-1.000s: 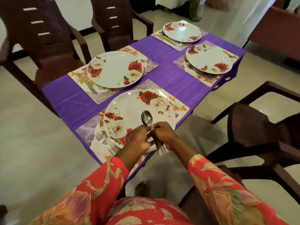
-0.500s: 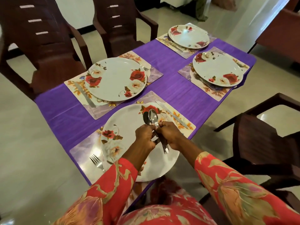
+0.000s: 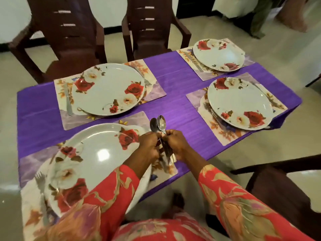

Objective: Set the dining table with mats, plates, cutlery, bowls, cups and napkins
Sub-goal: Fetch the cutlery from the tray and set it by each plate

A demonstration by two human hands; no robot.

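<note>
Both hands hold a small bundle of metal spoons (image 3: 159,125) upright over the right edge of the near plate (image 3: 97,160). My left hand (image 3: 150,145) and my right hand (image 3: 177,145) grip the handles side by side, with two spoon bowls sticking up above the fingers. The purple-clothed table (image 3: 175,108) carries several floral mats, each with a white rose plate: far left (image 3: 108,88), far right (image 3: 219,54), right (image 3: 240,103). A knife (image 3: 67,100) lies left of the far-left plate. A fork (image 3: 39,180) lies left of the near plate.
Two dark brown chairs (image 3: 69,37) (image 3: 152,30) stand behind the table. Another dark chair (image 3: 284,188) stands at the right, close to my right arm. Pale tiled floor surrounds the table.
The view has swung left and closer. My hands with the spoons have shifted from over the near plate's middle toward its right edge, and two spoon bowls show instead of one.
</note>
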